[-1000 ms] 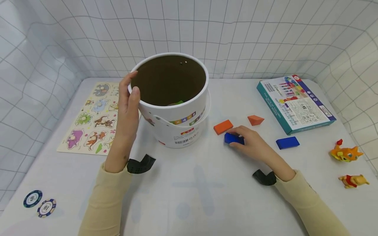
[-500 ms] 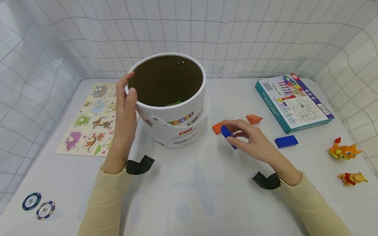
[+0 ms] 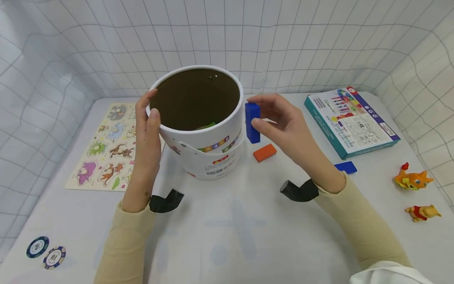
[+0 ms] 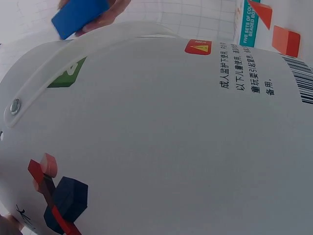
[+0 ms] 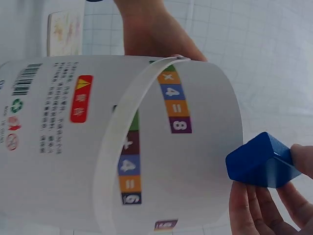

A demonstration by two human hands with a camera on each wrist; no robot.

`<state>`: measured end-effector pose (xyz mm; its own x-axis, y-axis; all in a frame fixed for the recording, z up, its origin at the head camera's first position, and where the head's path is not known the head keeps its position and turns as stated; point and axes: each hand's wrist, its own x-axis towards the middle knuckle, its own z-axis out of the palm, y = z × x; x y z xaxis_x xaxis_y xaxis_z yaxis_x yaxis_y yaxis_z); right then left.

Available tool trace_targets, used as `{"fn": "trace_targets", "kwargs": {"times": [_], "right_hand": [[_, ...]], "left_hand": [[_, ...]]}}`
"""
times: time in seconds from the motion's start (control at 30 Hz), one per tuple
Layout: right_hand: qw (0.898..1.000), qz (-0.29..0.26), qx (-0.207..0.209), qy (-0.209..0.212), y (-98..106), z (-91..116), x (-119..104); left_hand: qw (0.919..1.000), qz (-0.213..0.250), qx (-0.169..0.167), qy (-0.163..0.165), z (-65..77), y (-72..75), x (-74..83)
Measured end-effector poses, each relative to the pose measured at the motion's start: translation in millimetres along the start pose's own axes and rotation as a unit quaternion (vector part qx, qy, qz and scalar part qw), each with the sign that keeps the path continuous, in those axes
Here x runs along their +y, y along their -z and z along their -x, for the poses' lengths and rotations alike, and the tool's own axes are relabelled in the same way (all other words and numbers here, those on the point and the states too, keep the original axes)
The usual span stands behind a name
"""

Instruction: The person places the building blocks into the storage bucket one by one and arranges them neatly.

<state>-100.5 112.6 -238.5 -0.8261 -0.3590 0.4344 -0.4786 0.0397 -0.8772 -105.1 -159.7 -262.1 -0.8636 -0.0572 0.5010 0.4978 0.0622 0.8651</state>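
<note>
My left hand (image 3: 147, 136) grips the left rim of a tall white bucket (image 3: 209, 154), which stands on the table with its top open. A bit of green shows low inside it. My right hand (image 3: 283, 126) pinches a blue block (image 3: 253, 123) between thumb and fingers. This block is upright, raised off the table, just right of the bucket rim. In the right wrist view the same blue block (image 5: 259, 161) appears beside the bucket's rim end. Under the right hand lies an orange block (image 3: 265, 152). The left wrist view also shows an orange pointed block (image 4: 262, 13).
Partly behind the right wrist lies another blue block (image 3: 345, 167). A boxed bead set (image 3: 352, 122) is at the back right, with two small toy figures (image 3: 413, 179) nearer. An animal puzzle board (image 3: 103, 154) lies left, and two poker chips (image 3: 38, 247) at front left.
My right hand has lifted the blue block off the table, turned it upright and brought it up and left to the bucket's rim. The left hand keeps its hold on the bucket.
</note>
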Motion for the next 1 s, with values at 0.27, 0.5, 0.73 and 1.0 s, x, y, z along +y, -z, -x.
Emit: {"fn": "trace_targets", "kwargs": {"times": [0.27, 0.5, 0.73, 1.0], "right_hand": [[0.998, -0.068, -0.002, 0.001, -16.5, -40.9, -17.3], [0.999, -0.04, -0.028, 0.023, -24.6, -49.9, -32.3], [0.992, 0.086, -0.093, 0.011, -31.6, -61.0, -44.7], [0.978, 0.162, -0.128, 0.014, -28.2, -76.0, -23.0]], "left_hand": [[1.0, -0.003, -0.004, 0.007, 1.9, -1.0, 1.3], [0.9999, -0.011, 0.0, -0.003, 0.8, -0.3, 0.3], [0.9998, -0.016, -0.002, 0.009, 3.0, 0.8, 0.3], [0.9999, -0.009, -0.005, -0.001, 0.9, -0.6, 0.0]]}}
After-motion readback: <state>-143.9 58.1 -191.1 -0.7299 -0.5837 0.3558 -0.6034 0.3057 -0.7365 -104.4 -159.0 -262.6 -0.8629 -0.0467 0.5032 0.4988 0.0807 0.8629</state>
